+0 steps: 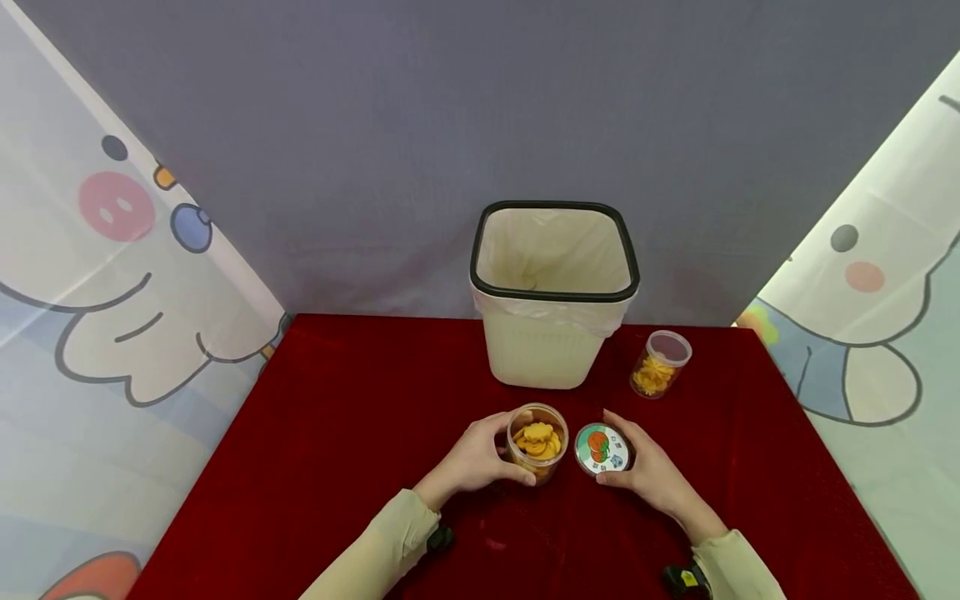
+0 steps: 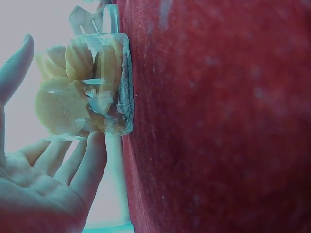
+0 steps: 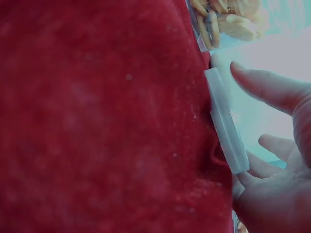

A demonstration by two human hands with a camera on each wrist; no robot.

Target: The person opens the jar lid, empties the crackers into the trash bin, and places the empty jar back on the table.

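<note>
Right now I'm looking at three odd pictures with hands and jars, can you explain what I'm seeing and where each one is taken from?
A person works with bare hands at a red table. The wide picture comes from a head camera; the two red close-ups come from wrist cameras. The left hand grips an open jar of yellow cookies, seen sideways from the left wrist. The right hand holds its lid on the cloth. Behind stand a lined bin and a second jar.

Deep red cloth point(image 1: 337, 433) over the table; cream bin point(image 1: 536, 354) with black rim and pale liner; clear jar point(image 1: 537, 442) of golden-yellow biscuits; white lid point(image 1: 602, 448) printed orange and green; grey backdrop; cartoon-printed side curtains point(image 1: 112, 275); beige sleeves point(image 1: 382, 542).
</note>
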